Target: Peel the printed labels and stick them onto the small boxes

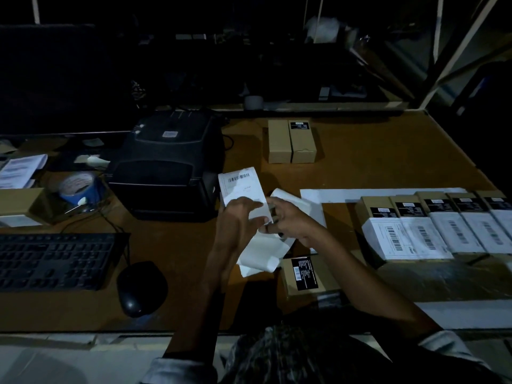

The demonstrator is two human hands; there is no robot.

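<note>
A white strip of printed labels (240,184) with a barcode on its top sheet stands up in the middle of the brown table. My left hand (237,217) grips it from the left. My right hand (288,220) pinches its right edge, and the lower part of the strip hangs folded below both hands. A small brown box (304,275) with a black sticker lies right under my right forearm. Several small boxes (432,225) with white barcode labels on them sit in a row at the right. Two more brown boxes (292,141) stand further back.
A black label printer (169,164) sits left of my hands. A keyboard (55,260) and mouse (140,289) lie at the near left. A blue tape roll (77,187) and papers (22,170) are at the far left. White backing paper (360,194) lies behind the box row.
</note>
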